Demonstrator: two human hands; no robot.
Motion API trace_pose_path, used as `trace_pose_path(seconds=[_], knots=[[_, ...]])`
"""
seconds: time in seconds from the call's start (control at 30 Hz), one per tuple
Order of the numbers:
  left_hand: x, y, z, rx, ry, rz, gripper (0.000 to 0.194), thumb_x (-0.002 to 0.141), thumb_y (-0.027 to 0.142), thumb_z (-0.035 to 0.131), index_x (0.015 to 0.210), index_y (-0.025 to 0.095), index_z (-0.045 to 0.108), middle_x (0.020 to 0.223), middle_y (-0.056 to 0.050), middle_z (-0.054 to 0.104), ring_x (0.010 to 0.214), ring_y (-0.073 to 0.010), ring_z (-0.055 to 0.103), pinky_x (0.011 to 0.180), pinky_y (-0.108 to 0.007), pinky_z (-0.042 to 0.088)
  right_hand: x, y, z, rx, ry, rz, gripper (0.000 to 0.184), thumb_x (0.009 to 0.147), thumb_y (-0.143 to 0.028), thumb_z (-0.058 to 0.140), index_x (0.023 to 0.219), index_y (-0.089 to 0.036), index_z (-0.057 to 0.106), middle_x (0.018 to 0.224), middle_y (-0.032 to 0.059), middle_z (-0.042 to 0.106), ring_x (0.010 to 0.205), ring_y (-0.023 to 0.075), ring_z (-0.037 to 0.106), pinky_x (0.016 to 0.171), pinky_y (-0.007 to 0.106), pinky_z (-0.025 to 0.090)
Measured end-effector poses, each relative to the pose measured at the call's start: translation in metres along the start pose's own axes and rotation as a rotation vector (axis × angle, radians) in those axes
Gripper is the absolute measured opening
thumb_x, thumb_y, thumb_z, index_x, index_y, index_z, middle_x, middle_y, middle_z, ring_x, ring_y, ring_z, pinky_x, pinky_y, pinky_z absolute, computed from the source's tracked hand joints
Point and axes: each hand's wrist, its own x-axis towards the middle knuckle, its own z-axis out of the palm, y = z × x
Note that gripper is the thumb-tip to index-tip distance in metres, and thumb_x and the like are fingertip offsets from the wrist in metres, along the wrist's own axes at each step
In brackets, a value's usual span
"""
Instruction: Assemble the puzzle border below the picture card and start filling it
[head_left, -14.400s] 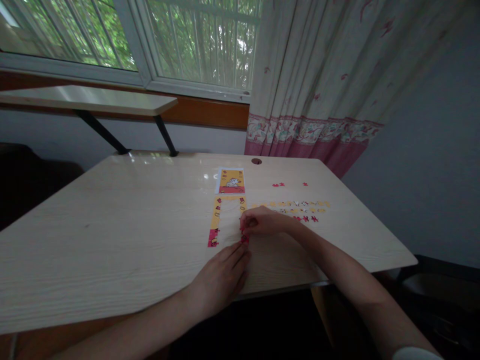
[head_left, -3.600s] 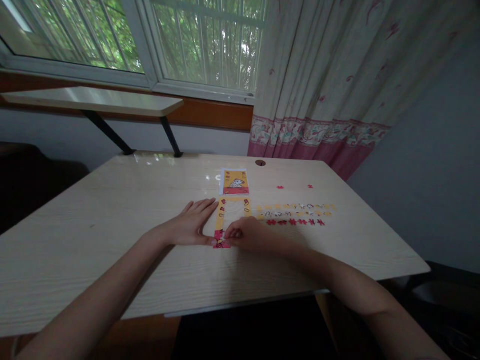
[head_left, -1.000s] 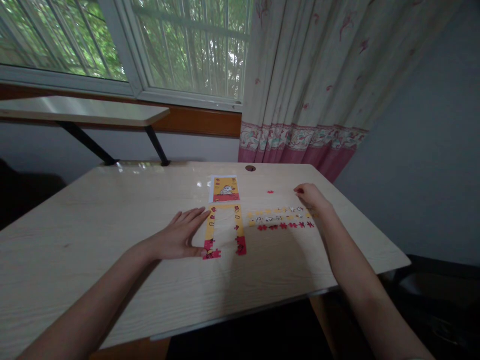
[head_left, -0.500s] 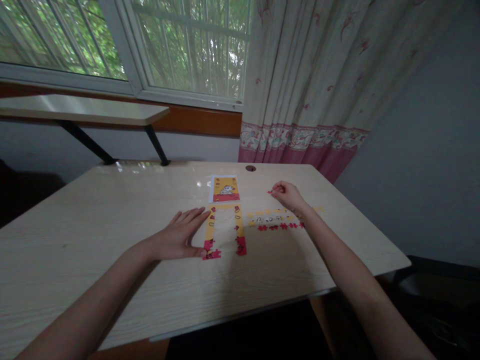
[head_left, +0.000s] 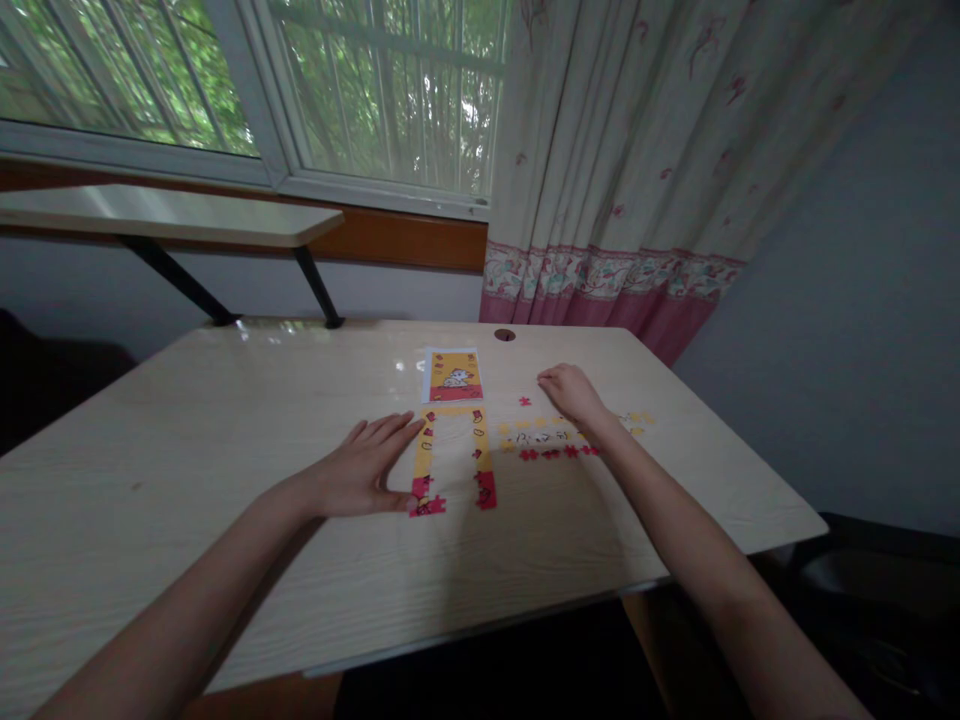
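I can't tell if my right hand (head_left: pixel 571 392), right of centre, holds anything; its forearm (head_left: pixel 660 500) part-hides 3 puzzle-piece rows (head_left: pixel 562 436).

Across the back, a wide glass window in a white frame (head_left: pixel 255 90), with pale upright bars and green foliage (head_left: pixel 450 110) beyond; below, an orange-brown wooden strip (head_left: pixel 420 245) and a pale grey-blue wall (head_left: pixel 405 290); to the right, a long cream curtain (head_left: pixel 600 150) with pink motifs, a floral band and a pink hem; in front, a pale wood-grain desk (head_left: pixel 225 420) with a raised shelf (head_left: pixel 187 212) on slanted black supports (head_left: pixel 315 285); dim indoors, with daylight glinting near the supports.
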Motion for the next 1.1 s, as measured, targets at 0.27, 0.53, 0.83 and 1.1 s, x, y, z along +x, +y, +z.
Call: trace_pose_path(seconds=[0.27,0.53,0.83,1.1], knots=[[0.000,0.000,0.000,0.015,0.018,0.007,0.105,0.071,0.080,0.047,0.150,0.017,0.019,0.152,-0.023,0.022,0.138,-0.0422,0.024,0.108,-0.061,0.023,0.002,0.018,-0.004,0.001,-0.107,0.097,0.018,0.085,-0.024,0.059,0.093,-0.015,0.073,0.094,0.0105,0.073,0.086,0.0188,0.064,0.081,0.026,0.045],[0.000,-0.005,0.002,-0.016,0.056,0.039,0.106,0.069,0.079,0.051,0.150,0.018,0.020,0.152,-0.020,0.027,0.137,-0.0406,0.027,0.108,-0.056,0.026,-0.003,0.029,-0.008,0.066,-0.170,0.122,0.012,0.083,-0.025,0.062,0.084,-0.016,0.069,0.077,0.0056,0.070,0.069,0.0143,0.060,0.066,0.023,0.043],[0.002,0.009,-0.001,0.037,0.082,-0.008,0.102,0.072,0.082,0.042,0.149,0.018,0.021,0.151,-0.019,0.029,0.136,-0.0400,0.030,0.107,-0.054,0.028,-0.010,0.004,-0.023,0.288,-0.115,0.151,0.013,0.075,-0.022,0.065,0.085,-0.014,0.067,0.073,0.0037,0.066,0.064,0.0117,0.056,0.061,0.022,0.040],[0.004,0.031,0.002,0.074,0.111,-0.089,0.114,0.065,0.087,0.044,0.148,0.013,0.021,0.150,-0.023,0.029,0.135,-0.0436,0.030,0.105,-0.056,0.027,-0.043,-0.106,-0.018,0.632,-0.473,-0.067,0.012,0.075,-0.026,0.069,0.079,-0.015,0.069,0.066,-0.0006,0.064,0.058,0.0082,0.055,0.055,0.019,0.039]])
